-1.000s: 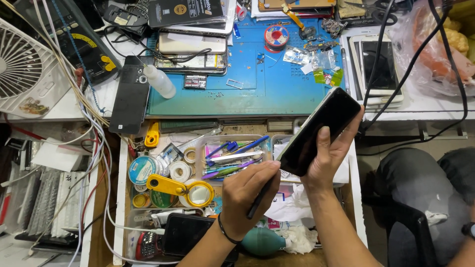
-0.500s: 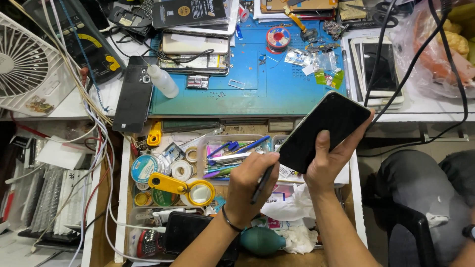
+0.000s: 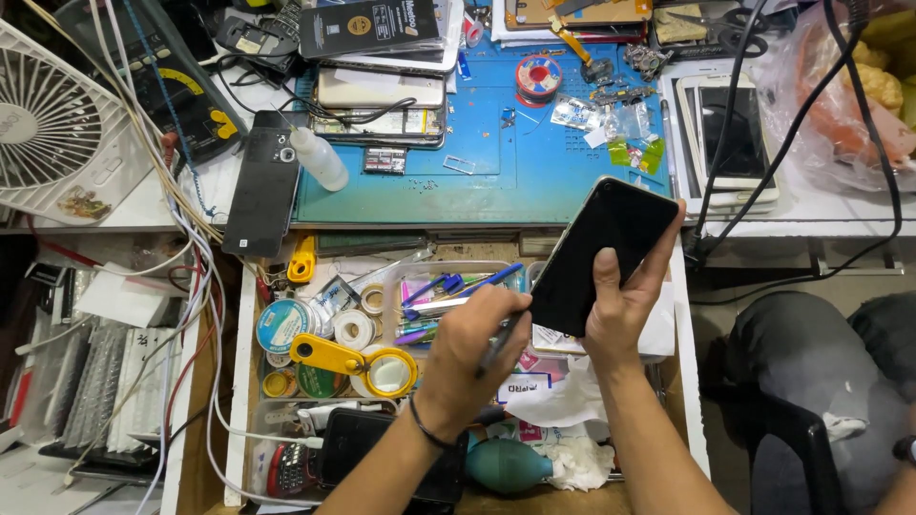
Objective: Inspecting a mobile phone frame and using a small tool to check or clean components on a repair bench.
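Note:
My right hand (image 3: 618, 310) holds a black smartphone (image 3: 603, 250) tilted over the open drawer, screen dark, thumb on the glass and fingers along its right edge. Just left of it, my left hand (image 3: 475, 355), with a dark band on the wrist, grips a thin dark tool (image 3: 500, 345). The tool's upper end reaches the phone's lower left edge. Both hands hover above a clear tray of pens and tools (image 3: 448, 291) in the drawer.
A blue work mat (image 3: 496, 181) on the bench carries a solder reel (image 3: 539, 76), a small white bottle (image 3: 320, 157) and small parts. A black phone (image 3: 262, 191) lies left of it, a white fan (image 3: 52, 124) further left. Tape rolls (image 3: 353, 329), a teal blower (image 3: 506, 464) and cables fill the drawer.
My left hand has risen slightly and turned the tool up toward the phone's lower edge. The phone has stayed almost where it was in my right hand.

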